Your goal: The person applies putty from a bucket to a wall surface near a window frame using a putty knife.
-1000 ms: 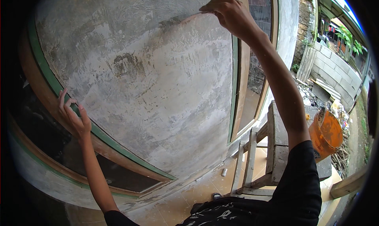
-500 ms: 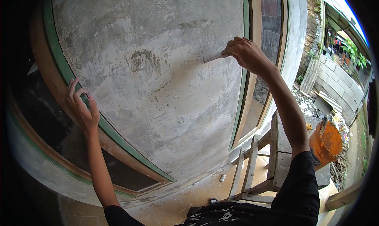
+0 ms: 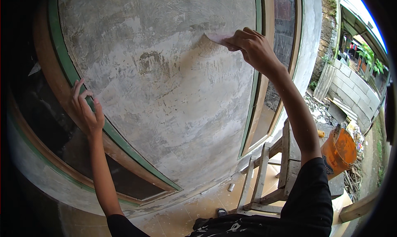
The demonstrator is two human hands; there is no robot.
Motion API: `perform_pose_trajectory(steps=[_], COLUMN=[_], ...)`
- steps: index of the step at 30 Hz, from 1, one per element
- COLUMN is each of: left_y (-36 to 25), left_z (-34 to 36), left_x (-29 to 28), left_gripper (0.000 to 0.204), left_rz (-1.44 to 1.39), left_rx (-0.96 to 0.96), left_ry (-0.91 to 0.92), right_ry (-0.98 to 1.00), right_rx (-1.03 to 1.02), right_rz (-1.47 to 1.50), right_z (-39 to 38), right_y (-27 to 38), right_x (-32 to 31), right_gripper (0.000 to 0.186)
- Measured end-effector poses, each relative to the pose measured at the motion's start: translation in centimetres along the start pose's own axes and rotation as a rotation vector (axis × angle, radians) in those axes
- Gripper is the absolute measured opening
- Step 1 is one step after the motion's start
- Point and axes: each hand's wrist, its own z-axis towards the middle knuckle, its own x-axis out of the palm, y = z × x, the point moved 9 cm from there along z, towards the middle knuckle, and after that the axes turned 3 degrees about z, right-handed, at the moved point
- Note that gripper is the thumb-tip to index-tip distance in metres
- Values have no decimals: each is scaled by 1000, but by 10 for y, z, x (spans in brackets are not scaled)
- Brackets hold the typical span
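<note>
A grey plastered wall (image 3: 186, 96) with whitish, rough patches fills the middle of the view. Upper right of its centre, my right hand (image 3: 250, 48) pinches a thin, pale sheet of sandpaper (image 3: 219, 38) whose free end bends against the plaster. Its grit side cannot be made out. On the left, my left hand (image 3: 87, 110) rests with fingers apart at the green trim (image 3: 66, 67) beside the wooden window frame (image 3: 47, 50). Nothing is held in it.
At the lower right stands a worn wooden bench (image 3: 292, 170) bearing an orange bucket (image 3: 340, 150). A ladder-like wooden frame (image 3: 259, 181) leans beside it. A small pale cylinder (image 3: 231, 187) lies on the tiled floor (image 3: 173, 216). Outside is a grey block wall (image 3: 355, 86).
My right hand has moved up the wall, and the sandpaper now shows its broad face instead of a thin edge. My left hand stays at the trim.
</note>
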Motion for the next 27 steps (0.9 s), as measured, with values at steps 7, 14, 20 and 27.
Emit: perform_pose_trajectory(steps=[7,14,20,27], left_y=[0,3,-1,-3], left_z=[-1,-1,1,3], left_x=[1,0,-2,-1], left_gripper=[31,26,23,23], left_rz=[7,51,90,105], left_rx=[-3,-8,-7,-22], left_ry=[-28,-8,12,7], right_ry=[199,-431,-356,-195], right_rx=[48,-74,-129,-210], right_rz=[199,26,139,-116], right_z=[0,82,142,103], right_y=[-30,-35,-33,-14], right_x=[22,-64,-67,-21], right_gripper=[22,27,32,25])
